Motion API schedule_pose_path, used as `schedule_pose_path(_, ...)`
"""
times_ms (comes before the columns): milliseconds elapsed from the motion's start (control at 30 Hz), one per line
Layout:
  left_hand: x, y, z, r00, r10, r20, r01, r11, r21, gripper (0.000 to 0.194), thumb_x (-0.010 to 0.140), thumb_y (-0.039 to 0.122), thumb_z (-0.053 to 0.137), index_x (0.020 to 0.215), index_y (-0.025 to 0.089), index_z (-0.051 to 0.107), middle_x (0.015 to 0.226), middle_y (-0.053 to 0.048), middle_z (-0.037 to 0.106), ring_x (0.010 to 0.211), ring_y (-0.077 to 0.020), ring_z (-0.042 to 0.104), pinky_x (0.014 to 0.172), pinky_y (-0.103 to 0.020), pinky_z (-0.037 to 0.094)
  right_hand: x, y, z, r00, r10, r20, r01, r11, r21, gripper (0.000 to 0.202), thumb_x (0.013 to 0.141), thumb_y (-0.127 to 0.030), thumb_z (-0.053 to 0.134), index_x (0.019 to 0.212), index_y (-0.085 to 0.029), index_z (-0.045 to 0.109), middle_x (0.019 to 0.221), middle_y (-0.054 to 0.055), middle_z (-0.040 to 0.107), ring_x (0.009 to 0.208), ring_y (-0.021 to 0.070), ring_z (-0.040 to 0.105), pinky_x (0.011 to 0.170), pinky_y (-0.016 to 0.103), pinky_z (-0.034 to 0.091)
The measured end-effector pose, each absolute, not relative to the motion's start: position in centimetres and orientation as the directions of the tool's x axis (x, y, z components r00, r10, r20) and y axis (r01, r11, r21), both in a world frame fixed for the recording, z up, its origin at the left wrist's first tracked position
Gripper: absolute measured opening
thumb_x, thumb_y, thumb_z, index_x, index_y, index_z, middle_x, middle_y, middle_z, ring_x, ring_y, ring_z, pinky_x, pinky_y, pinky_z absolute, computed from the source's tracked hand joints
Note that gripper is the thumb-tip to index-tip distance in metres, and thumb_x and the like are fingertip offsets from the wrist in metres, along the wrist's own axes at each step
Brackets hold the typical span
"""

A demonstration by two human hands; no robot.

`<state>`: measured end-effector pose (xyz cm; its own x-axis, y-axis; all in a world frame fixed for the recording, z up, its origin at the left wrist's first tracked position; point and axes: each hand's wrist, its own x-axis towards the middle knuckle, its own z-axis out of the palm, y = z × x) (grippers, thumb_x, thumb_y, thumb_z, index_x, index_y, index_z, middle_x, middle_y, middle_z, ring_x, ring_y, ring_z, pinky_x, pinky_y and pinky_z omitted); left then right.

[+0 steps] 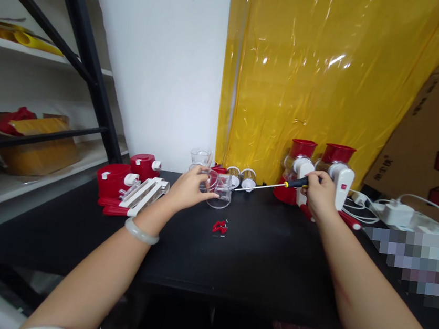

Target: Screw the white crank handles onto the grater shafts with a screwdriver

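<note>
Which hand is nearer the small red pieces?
Left. The left hand, holding a clear container, is beyond and left of the red pieces; the right hand, holding a screwdriver, is farther off, rightward.

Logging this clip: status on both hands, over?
Left hand gripping clear plastic part. Right hand holding screwdriver, tip at or near part. Red pieces nearer camera, not blocking.

The table [263, 264] is black; pieces [218, 227] on it are red, the screwdriver handle [297, 183] above it black and yellow.
</note>
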<state>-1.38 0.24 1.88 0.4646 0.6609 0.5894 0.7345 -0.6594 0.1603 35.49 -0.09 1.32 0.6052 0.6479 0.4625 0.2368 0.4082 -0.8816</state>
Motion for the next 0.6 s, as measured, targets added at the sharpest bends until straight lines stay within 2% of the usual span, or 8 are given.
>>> schedule_pose_path(200, -1.1, 0.1, 1.8, 0.454, 0.694, 0.559, 0.734, -0.647, 0.206, 0.041, 0.074, 0.06, 0.067, 0.075, 0.019, 0.062, 0.124, -0.009, 0.054, 0.112, -0.0277, 0.058, 0.098, -0.045, 0.048, 35.2, -0.3, 1.4, 0.611, 0.633, 0.475, 0.266, 0.401, -0.877, 0.012, 0.072, -0.032, 0.057, 0.076, -0.022, 0.054, 0.049, -0.006, 0.047, 0.039, 0.0119, 0.048, 0.037, 0.022, 0.038)
schedule_pose_path(600, -0.9, 0.2, 1.5, 0.441, 0.702, 0.559, 0.738, -0.638, 0.219, 0.041, 0.074, 0.061, 0.067, 0.075, 0.02, 0.063, 0.122, -0.009, 0.055, 0.108, -0.0272, 0.06, 0.095, -0.045, 0.05, 34.1, -0.5, 1.3, 0.585, 0.641, 0.497, 0.299, 0.399, -0.867, 0.012, 0.072, -0.032, 0.057, 0.077, -0.021, 0.054, 0.059, -0.004, 0.051, 0.045, 0.0113, 0.05, 0.042, 0.023, 0.043)
